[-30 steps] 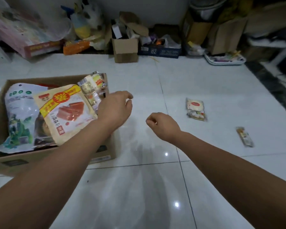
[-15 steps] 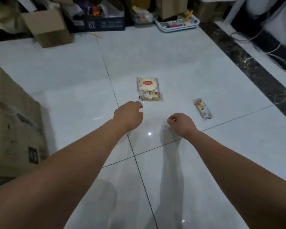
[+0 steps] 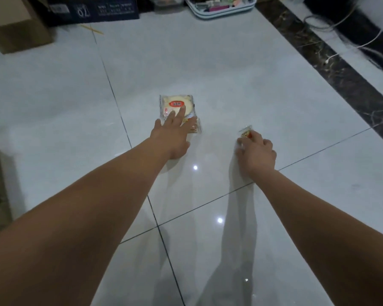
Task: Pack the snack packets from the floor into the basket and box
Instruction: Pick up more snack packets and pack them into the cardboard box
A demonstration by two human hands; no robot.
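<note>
On floor [image 3: 252, 74]: round-cake packet [image 3: 177, 104] directly under left hand [image 3: 171, 135], fingers [image 3: 181, 111] straight, spread; slim packet [image 3: 246, 131] beneath right hand [image 3: 257, 152], fingers curled round it, far end protruding.

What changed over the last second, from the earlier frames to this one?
Both hands moved forward and down to the floor. The left hand opened and laid its fingers on the round-cake packet. The right hand curled round the narrow packet. Both packets stayed where they lay.
</note>
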